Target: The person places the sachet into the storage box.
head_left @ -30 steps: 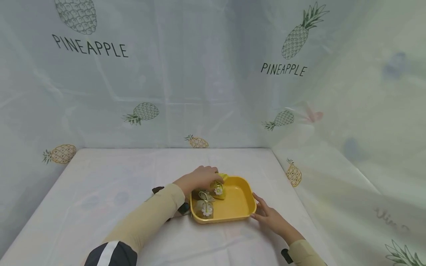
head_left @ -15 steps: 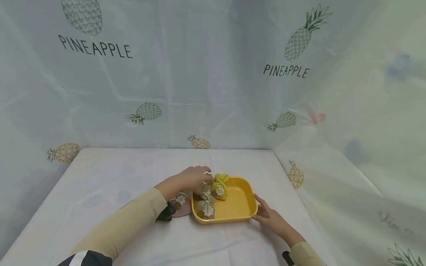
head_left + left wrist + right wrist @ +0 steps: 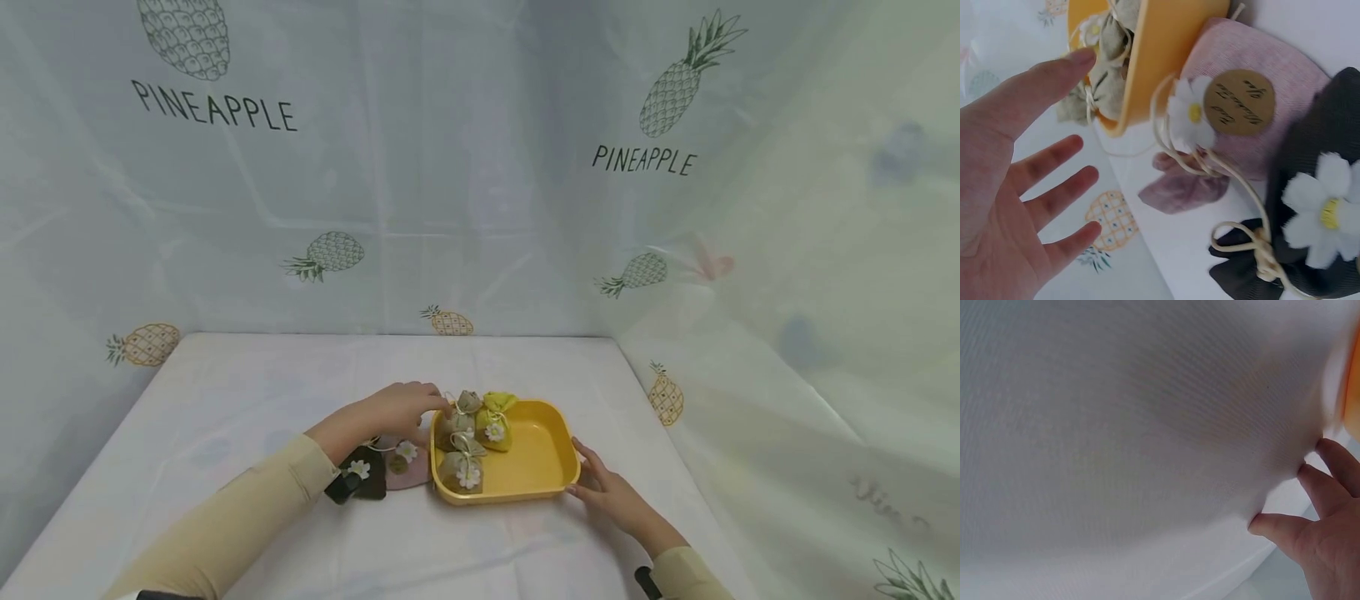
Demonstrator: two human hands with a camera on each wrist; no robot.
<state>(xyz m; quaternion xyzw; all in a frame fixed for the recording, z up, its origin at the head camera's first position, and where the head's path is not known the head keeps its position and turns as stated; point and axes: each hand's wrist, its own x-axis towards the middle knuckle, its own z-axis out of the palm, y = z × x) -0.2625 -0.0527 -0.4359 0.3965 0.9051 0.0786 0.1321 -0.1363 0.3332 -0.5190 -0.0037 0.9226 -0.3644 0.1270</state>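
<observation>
My left hand (image 3: 393, 408) hovers over the left rim of the yellow tray (image 3: 536, 454), holding nothing; in the left wrist view its fingers (image 3: 1063, 203) are spread. A yellow drawstring pouch (image 3: 497, 429) and two beige pouches, one nearer (image 3: 452, 477) and one farther (image 3: 457, 422), lie at the tray's left side, with white flowers on them. Outside the tray, beneath my left hand, lie a pink pouch (image 3: 1260, 69) with a round tag and a black pouch (image 3: 1316, 237). My right hand (image 3: 615, 493) rests its extended fingers and thumb against the tray's right side.
A white cloth (image 3: 480, 550) covers the table. Pineapple-printed sheeting (image 3: 465, 200) hangs behind and along the right side. The pink pouch sits close against the tray's left wall, with the black one left of it.
My left hand has moved left, away from the yellow and farther beige pouches, uncovering them. The pink and black pouches show more fully. My right hand stays at the tray.
</observation>
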